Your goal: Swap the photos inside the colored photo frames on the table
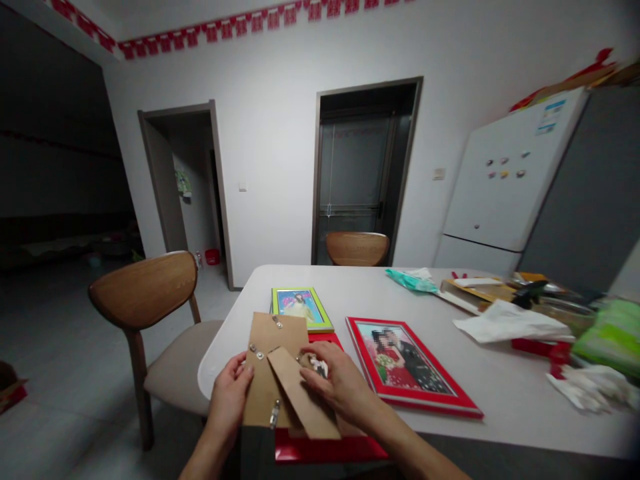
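A brown cardboard frame backing [273, 360] with metal clips and a fold-out stand strip [303, 397] lies over a red picture frame [325, 448] at the near table edge. My left hand [230, 393] grips the backing's left edge with curled fingers. My right hand [337, 383] rests on the backing's right side, its fingertips pinching by the top of the stand strip, where a bit of a photo shows. A larger red-framed photo [413, 367] lies to the right, and a green-framed photo [301, 308] lies behind.
The white table [360, 287] carries clutter on its right: crumpled white paper [505, 322], a teal bag [411, 280], green packets [607, 337]. A wooden chair [150, 313] stands to the left, another chair [357, 248] at the far side. A white fridge [505, 180] stands to the right.
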